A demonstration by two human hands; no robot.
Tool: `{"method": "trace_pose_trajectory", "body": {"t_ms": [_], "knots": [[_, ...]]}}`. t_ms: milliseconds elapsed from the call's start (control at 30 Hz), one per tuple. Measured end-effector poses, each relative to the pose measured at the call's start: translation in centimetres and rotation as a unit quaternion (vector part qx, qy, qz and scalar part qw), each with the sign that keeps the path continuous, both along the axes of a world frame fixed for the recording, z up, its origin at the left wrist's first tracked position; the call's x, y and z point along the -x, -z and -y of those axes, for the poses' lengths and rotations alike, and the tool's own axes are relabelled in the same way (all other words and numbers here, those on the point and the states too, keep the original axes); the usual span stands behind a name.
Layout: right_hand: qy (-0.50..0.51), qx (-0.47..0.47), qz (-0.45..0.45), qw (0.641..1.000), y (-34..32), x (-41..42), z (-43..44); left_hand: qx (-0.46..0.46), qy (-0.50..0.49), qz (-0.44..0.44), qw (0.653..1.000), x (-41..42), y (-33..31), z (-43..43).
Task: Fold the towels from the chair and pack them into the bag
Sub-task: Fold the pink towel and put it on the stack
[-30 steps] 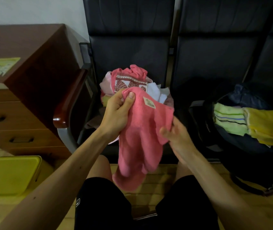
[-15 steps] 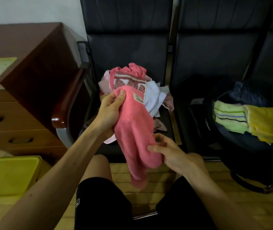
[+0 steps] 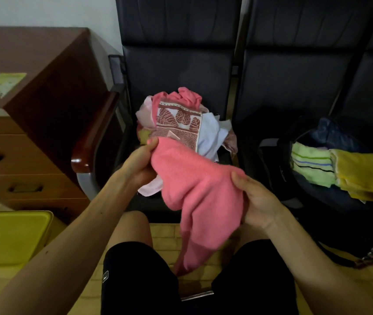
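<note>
A pink towel [image 3: 194, 189] hangs between my two hands above my knees. My left hand [image 3: 139, 165] grips its upper left corner. My right hand [image 3: 254, 198] pinches its right edge, thumb on top. Behind it, a heap of unfolded towels [image 3: 187, 123] lies on the dark chair seat [image 3: 158, 201], topped by one with a red leaf pattern. On the neighbouring seat stands a dark open bag [image 3: 271, 164]. A folded green striped towel [image 3: 310, 165] and a folded yellow towel [image 3: 360, 176] lie in it.
A brown wooden drawer cabinet [image 3: 28, 137] stands at the left, close to the chair's wooden armrest [image 3: 94, 135]. A yellow lid or tray [image 3: 10, 237] lies on the floor at lower left. My legs in black shorts fill the bottom middle.
My right hand has moved up and right along the towel's edge, spreading the pink towel wider. My left hand has dropped a little with its corner.
</note>
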State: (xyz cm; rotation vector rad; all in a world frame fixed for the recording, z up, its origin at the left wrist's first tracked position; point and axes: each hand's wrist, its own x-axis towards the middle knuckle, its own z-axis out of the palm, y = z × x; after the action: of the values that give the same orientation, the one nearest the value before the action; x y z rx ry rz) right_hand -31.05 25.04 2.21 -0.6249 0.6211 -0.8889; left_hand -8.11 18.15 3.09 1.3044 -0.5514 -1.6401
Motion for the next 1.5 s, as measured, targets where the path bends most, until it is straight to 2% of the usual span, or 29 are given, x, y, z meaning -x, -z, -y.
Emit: {"method": "trace_pose_trajectory", "body": {"t_ms": [100, 167, 200, 233, 267, 300, 367, 400, 433, 500, 667, 800, 867, 933, 967, 1033, 1067, 1200, 1367, 1433, 1500], "knots": [[-0.002, 0.021, 0.01, 1.0, -2.0, -1.0, 0.3, -0.033, -0.039, -0.018, 0.999, 0.4, 1.5, -1.2], [-0.004, 0.026, 0.02, 0.999, -2.7, -1.5, 0.6, -0.016, -0.016, -0.042, 0.999, 2.3, 0.0, -3.7], [-0.001, 0.031, 0.022, 0.999, -3.0, -1.7, 0.7, 0.004, 0.039, -0.045, 0.998, 3.4, -1.1, -4.8], [0.005, 0.035, 0.022, 0.999, -3.3, -1.7, 0.8, 0.021, -0.001, -0.043, 0.999, 3.6, -0.8, -4.4], [0.013, 0.037, 0.023, 0.999, -3.5, -1.7, 0.9, 0.042, -0.012, -0.037, 0.998, 5.5, -2.5, -5.6], [0.022, 0.035, 0.024, 0.999, -3.8, -1.6, 1.0, 0.017, -0.035, 0.025, 0.999, 6.8, -2.9, -6.6], [0.044, 0.027, 0.011, 0.999, -4.3, -1.3, 1.2, -0.027, 0.118, -0.05, 0.991, 5.5, -0.8, -8.0], [0.055, 0.026, -0.003, 0.998, -4.5, -1.1, 1.3, -0.031, 0.157, -0.127, 0.979, 5.4, 0.2, -8.4], [0.064, 0.024, -0.015, 0.998, -4.8, -1.0, 1.3, -0.031, 0.139, -0.168, 0.975, 3.2, 2.4, -8.4], [0.082, 0.013, -0.021, 0.996, -5.2, -0.8, 1.4, -0.028, 0.193, -0.244, 0.95, 1.3, 4.8, -8.6], [0.144, -0.014, -0.023, 0.989, -4.8, -0.2, 1.7, 0.014, 0.272, -0.189, 0.944, 0.9, 4.8, -8.7], [0.179, -0.057, -0.02, 0.982, -3.7, -0.1, 2.0, 0.044, 0.227, -0.136, 0.963, 1.2, 4.1, -8.6], [0.134, -0.122, -0.059, 0.982, -1.4, -1.0, 1.3, 0.056, 0.174, -0.14, 0.973, 1.5, 3.3, -7.8], [0.025, -0.193, -0.091, 0.977, 1.3, -2.1, -0.7, 0.052, 0.105, -0.13, 0.985, 1.9, 2.8, -6.8], [-0.036, -0.207, -0.078, 0.974, 2.3, -2.4, -1.7, 0.056, 0.078, -0.113, 0.989, 2.0, 2.6, -6.3], [-0.097, -0.182, -0.051, 0.977, 2.9, -2.5, -2.7, 0.07, 0.064, -0.075, 0.993, 2.5, 2.4, -5.8], [-0.085, -0.157, -0.054, 0.982, 2.8, -2.6, -2.8, 0.073, 0.067, -0.063, 0.993, 2.6, 2.5, -5.8], [0.069, -0.058, -0.15, 0.985, 2.2, -2.7, -2.0, 0.086, 0.09, -0.036, 0.992, 2.7, 2.8, -6.1], [0.201, 0.036, -0.203, 0.958, 1.7, -1.0, -1.1, 0.12, 0.044, 0.08, 0.989, 2.2, 2.6, -5.8], [0.22, 0.059, -0.22, 0.948, 1.2, -0.4, -0.8, 0.127, 0.044, 0.116, 0.984, 1.7, 2.5, -5.8], [0.198, 0.093, -0.258, 0.941, 1.0, -0.3, -0.8, 0.113, 0.047, 0.129, 0.984, 1.4, 2.3, -5.8]]}}
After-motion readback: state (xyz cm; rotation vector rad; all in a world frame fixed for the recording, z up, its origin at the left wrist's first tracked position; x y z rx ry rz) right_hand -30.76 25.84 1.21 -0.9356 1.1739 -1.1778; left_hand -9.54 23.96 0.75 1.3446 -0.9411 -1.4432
